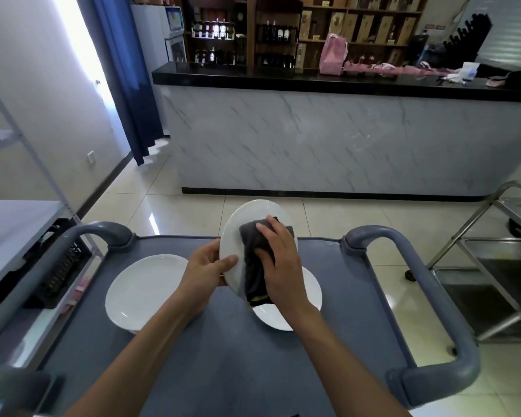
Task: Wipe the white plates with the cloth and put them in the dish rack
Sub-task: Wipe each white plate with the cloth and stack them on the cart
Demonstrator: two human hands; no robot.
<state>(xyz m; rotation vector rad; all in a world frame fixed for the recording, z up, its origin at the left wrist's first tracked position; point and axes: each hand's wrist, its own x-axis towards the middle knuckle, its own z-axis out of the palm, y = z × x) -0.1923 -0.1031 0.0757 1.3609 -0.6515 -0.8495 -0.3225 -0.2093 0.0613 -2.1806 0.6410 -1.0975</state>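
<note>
My left hand grips the left rim of a white plate, thumb on its face, and holds it tilted up above the grey cart top. My right hand presses a dark grey cloth against the face of that plate, fingers bent over the cloth. A second white plate lies flat on the cart at the left. A third white plate lies under my right wrist, partly hidden. No dish rack shows plainly in view.
Curved grey cart handles rise on both sides. A black crate sits on a white shelf unit at the left. A steel trolley stands at the right. A marble-front counter stands across the tiled floor.
</note>
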